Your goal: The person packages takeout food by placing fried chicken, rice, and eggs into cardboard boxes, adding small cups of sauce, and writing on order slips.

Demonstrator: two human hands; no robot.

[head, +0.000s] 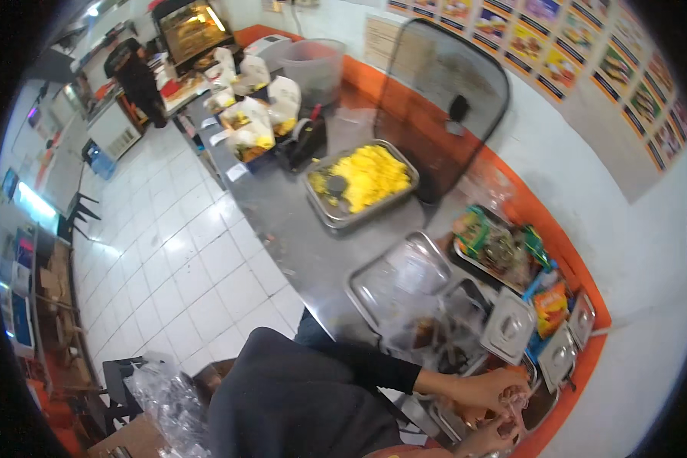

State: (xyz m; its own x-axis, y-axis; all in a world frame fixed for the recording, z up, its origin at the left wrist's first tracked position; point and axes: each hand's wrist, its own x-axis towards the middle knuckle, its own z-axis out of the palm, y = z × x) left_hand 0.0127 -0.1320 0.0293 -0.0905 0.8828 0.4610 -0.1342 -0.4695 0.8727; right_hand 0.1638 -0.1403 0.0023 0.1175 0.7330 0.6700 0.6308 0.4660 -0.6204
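At the lower right, my left hand (488,389) and my right hand (488,438) are close together, both on a clear plastic bag (515,403) with something reddish-brown at it. Metal food pans lie beneath and beside them, partly covered by my hands. Just above stand steel pan lids (509,325), one of them near my left wrist. A larger steel tray or lid (401,275) lies on the counter with clear plastic about it. Farther up the counter, a steel pan (327,213) holds yellow food, which looks like rice, with a dark round object in it.
Open takeaway boxes (283,97) with food stand at the counter's far end beside a clear plastic tub (312,60). A dark-rimmed transparent cover (443,97) leans on the wall. Packets (549,309) lie along the orange edge. A person (131,74) stands beyond, at the upper left.
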